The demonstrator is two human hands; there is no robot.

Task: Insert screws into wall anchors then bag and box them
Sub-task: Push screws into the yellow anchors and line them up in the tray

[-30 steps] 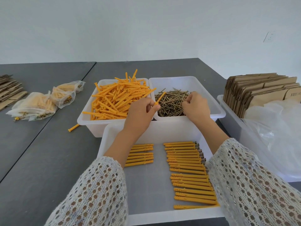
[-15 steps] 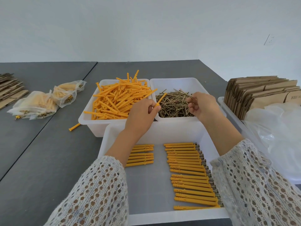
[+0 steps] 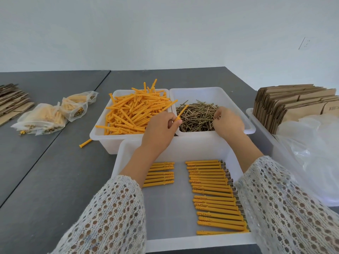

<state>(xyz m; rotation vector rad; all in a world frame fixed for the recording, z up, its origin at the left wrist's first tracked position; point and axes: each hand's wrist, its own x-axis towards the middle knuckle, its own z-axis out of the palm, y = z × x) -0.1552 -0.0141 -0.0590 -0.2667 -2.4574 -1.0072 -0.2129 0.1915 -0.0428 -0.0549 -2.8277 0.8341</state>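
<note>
Head view shows the left hand (image 3: 157, 132) pinching one orange plastic wall anchor (image 3: 182, 113) while the right hand (image 3: 227, 122), fingers curled, picks among brass-coloured screws (image 3: 197, 116) in the white plastic bin (image 3: 211, 92). Two rows of assembled anchors (image 3: 212, 195) lie in the near white tray (image 3: 183, 242) and a few filled clear bags (image 3: 42, 118) sit left, but the heaped loose anchors (image 3: 135, 112) and flat brown cardboard boxes (image 3: 293, 101) suggest much remains. Print on the cardboard is too small to read.

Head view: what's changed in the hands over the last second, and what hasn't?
The right hand lifted off the screws half a second ago and has gone back down onto the pile, fingertips among them; whether it has one yet is unclear. The left hand still pinches the same orange anchor over the bin divide. The rows in the front tray are unchanged.
</note>
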